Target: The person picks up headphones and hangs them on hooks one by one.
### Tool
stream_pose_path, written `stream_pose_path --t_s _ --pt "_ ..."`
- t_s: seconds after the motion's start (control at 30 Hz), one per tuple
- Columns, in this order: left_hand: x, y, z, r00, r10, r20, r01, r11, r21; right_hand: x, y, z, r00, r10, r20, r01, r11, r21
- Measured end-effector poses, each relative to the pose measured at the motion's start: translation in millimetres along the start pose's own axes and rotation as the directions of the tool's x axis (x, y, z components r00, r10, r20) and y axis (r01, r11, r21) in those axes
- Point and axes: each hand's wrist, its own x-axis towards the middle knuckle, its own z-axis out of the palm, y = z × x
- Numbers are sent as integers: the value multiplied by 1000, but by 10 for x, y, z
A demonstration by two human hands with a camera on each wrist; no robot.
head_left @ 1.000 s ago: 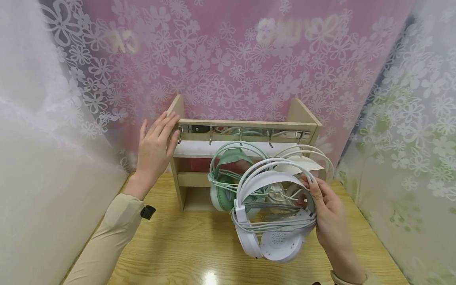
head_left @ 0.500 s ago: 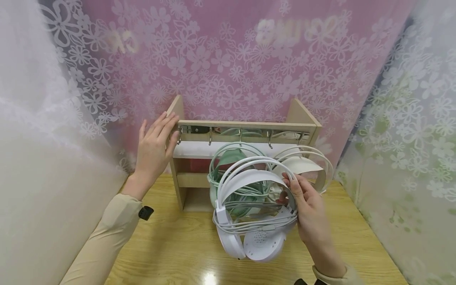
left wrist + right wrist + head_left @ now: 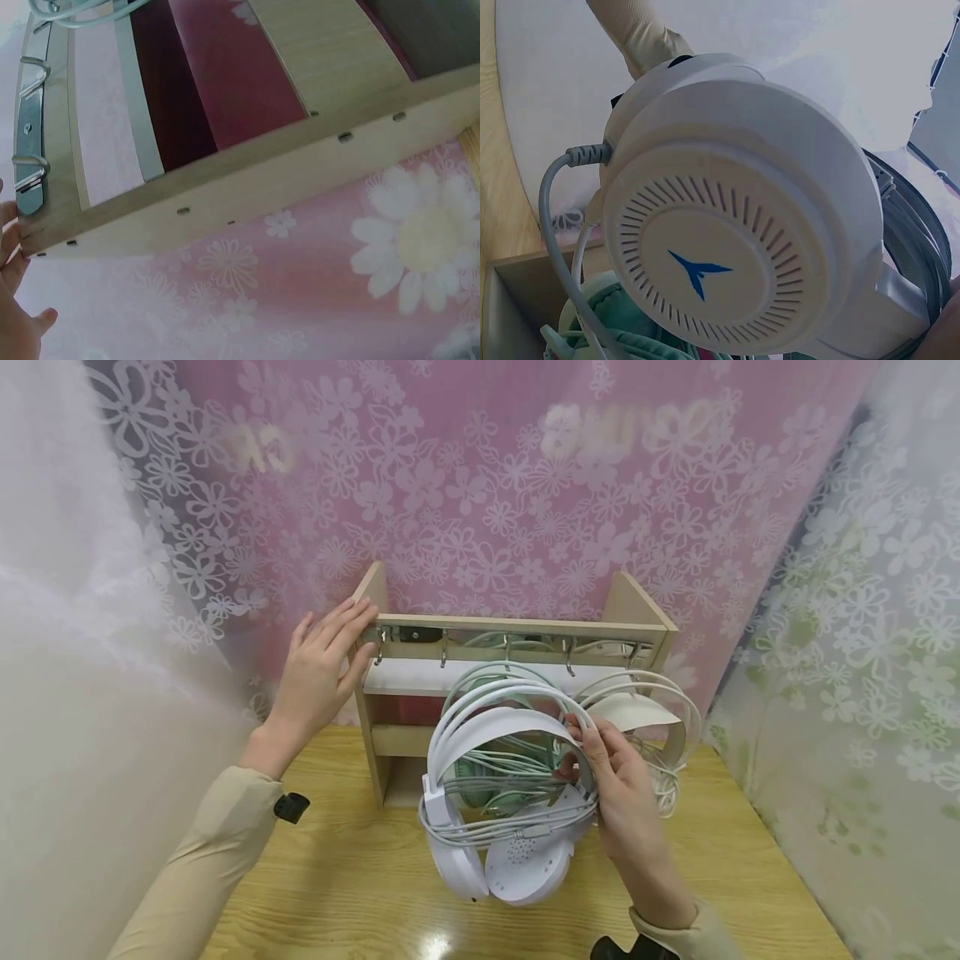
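White headphones with a grey cable wound round them hang from my right hand, which pinches the right side of the headband. In the right wrist view a white earcup with a blue mark fills the middle. My left hand lies with straight fingers on the upper left corner of a wooden rack. Metal hooks line the rack's front. Green headphones hang at a middle hook, partly hidden behind the white pair. Cream headphones hang at the right end.
The rack stands on a wood-grain table. Behind it is a pink flowered curtain. Pale curtains close in the right side, and a white one the left.
My right hand has carried the white headphones to the left, from in front of the cream pair to in front of the green pair. The left hand stays at the rack's corner.
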Motion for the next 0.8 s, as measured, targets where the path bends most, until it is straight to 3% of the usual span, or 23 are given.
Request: stream_pose_path --t_s 0.17,0.33,0.63,0.8 --pt "-44 -59 -107 999 43 -6 -43 999 -4 43 9 87 1000 1 22 -1 1000 13" --pt "-83 -112 -172 999 45 -15 -45 999 -2 77 -1 171 1000 21 21 -21 1000 3" --pt "-114 -199 -193 999 23 31 -24 999 33 119 34 300 999 26 31 -27 999 35" --pt "-94 -229 -226 998 41 57 -44 998 53 151 54 377 998 32 45 -34 998 55"
